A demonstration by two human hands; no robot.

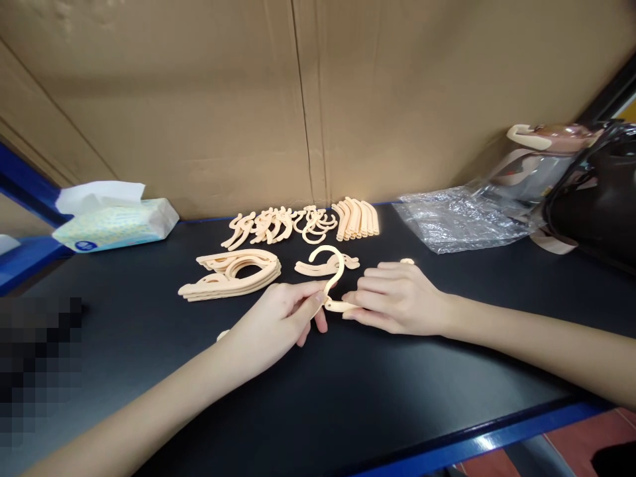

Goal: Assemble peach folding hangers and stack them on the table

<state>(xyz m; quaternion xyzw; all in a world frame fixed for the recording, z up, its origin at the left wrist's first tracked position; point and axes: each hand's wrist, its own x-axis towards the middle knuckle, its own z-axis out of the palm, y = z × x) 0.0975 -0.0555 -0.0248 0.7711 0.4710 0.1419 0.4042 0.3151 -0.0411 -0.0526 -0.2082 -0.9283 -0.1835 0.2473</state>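
Observation:
My left hand (278, 318) pinches the stem of a cream plastic hook (328, 265) that stands up from the black tabletop (348, 397). Facing it, my right hand (395, 297) has its fingers closed on a cream plastic piece (340, 306) joined to the hook's lower end. Just behind the hook lies another cream part (311, 268). To the left sits a stack of assembled cream hangers (233, 273).
Rows of cream hooks (278, 225) and curved arms (356, 218) lie at the back by the cardboard wall (308, 99). A tissue pack (112, 222) is at far left. Crumpled clear plastic (457, 218), a bottle (541, 159) and a dark bag (601, 199) sit at right.

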